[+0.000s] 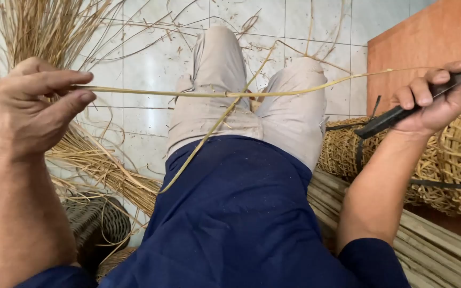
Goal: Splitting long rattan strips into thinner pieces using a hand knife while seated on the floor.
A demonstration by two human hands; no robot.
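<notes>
- Head view, looking straight down over a seated person's lap: dark blue shirt and light beige trousers, knees pointing away over a white tiled floor.
- Left hand is up at the left, fingers curled in, thumb and forefinger pinching one end of a thin rattan strip.
- That strip runs pretty much level across both knees, stretched between the two hands, its far end reaching the right hand.
- Right hand is clenched around a long dark blade-like tool, which angles up toward the right edge. Can't tell whether the strip is also pinched under those fingers or just passing by them.
- A second thin strip crosses the first near the middle and slants down over the lap.
- Big bundle of loose rattan strands sits on the floor at left, a dark woven basket below it.
- On the right, pale woven baskets sit just beside the right forearm, stacked canes under them, an orange-brown board behind.
</notes>
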